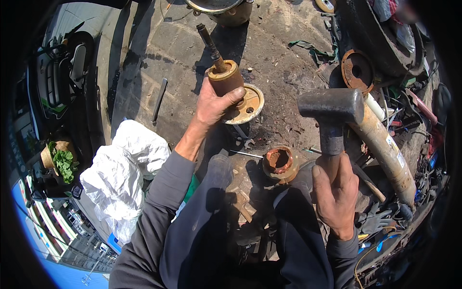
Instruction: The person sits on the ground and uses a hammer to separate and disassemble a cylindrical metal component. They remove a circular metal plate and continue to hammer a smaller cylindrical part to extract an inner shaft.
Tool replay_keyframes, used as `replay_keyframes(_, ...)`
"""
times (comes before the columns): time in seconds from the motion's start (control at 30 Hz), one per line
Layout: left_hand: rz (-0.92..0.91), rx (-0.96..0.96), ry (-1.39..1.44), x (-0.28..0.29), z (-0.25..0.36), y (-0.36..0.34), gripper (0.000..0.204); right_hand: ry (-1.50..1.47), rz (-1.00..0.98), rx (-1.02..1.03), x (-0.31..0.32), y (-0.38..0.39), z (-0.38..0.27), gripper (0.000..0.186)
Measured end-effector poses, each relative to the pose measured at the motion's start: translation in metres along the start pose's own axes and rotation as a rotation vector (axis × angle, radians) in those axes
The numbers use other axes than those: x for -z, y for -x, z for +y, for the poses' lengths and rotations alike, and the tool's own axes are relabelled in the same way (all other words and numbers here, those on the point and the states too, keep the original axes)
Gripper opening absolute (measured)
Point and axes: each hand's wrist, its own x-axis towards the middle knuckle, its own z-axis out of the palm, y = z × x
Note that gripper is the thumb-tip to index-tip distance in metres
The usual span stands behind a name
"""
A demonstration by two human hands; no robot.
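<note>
My left hand (214,103) is wrapped round the rusty cylindrical body of a flanged shaft housing (227,81). A dark shaft sticks up from its top, tilted to the left, and a round plate with holes spreads at its lower end. In my right hand (336,195) is a hammer (331,106), gripped by its handle just below the heavy dark head, which is raised to the right of the housing. Between my knees, on the ground, stands a rusty ring-shaped metal part (280,164) with an open top. A thin rod and a wrench (249,143) lie near it.
A metal pot (226,12) stands at the far side. A flat bar (160,101) and a white sack (126,168) lie to the left. On the right are a rusty disc (357,71), a long rusty pipe (387,154), a grey glove (375,220) and piled scrap.
</note>
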Motion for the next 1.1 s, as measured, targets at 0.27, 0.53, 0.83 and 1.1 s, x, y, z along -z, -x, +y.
replay_keyframes(0.27,0.001,-0.188,-0.067,-0.021,-0.004,0.005,0.064,0.199,-0.213,0.035,-0.054,-0.03,0.015,0.024)
replay_keyframes(0.53,0.054,-0.015,0.255,-0.03,-0.008,0.007,0.039,-0.181,0.098,-0.035,-0.07,-0.033,0.033,0.027)
replay_keyframes(0.83,-0.067,0.165,0.437,-0.047,-0.004,0.03,0.052,-0.895,-0.003,-0.351,-0.09,-0.081,0.057,0.028)
replay_keyframes(1.1,-0.186,0.296,0.345,-0.024,-0.004,0.027,0.064,-0.883,-0.117,-0.391,-0.085,-0.093,0.067,0.021)
